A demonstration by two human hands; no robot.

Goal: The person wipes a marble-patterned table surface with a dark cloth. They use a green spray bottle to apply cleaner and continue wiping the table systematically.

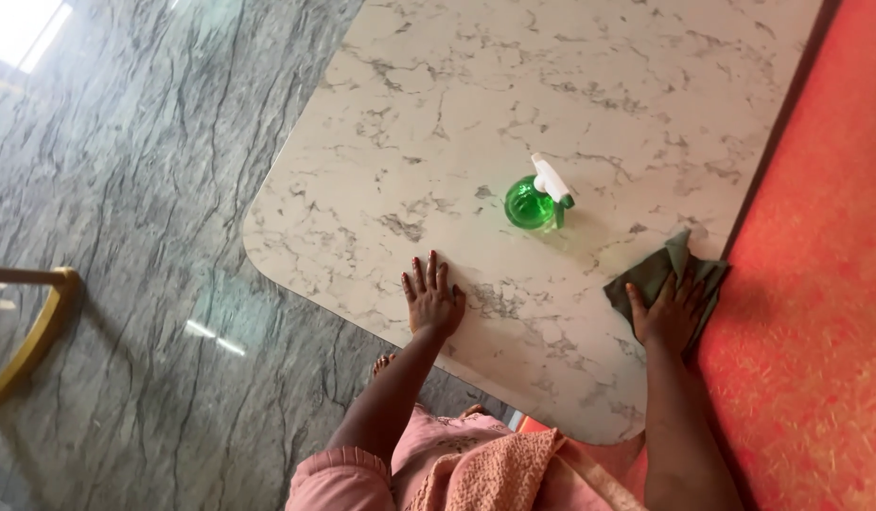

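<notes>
The right hand (pixel 669 312) presses a grey-green cloth (pixel 657 274) flat under spread fingers at the worktop (pixel 438 85) edge. The left hand (pixel 431 298) rests flat, fingers apart, holding nothing. A green spray bottle (pixel 535 201) stands beyond both, untouched; no wet streaks show.

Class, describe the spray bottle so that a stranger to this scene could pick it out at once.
Start at the white marble table. Near its middle, beyond the flat left hand, stands the spray bottle. It alone is bright translucent green with a white trigger; the grey-green cloth lies flat.
</notes>
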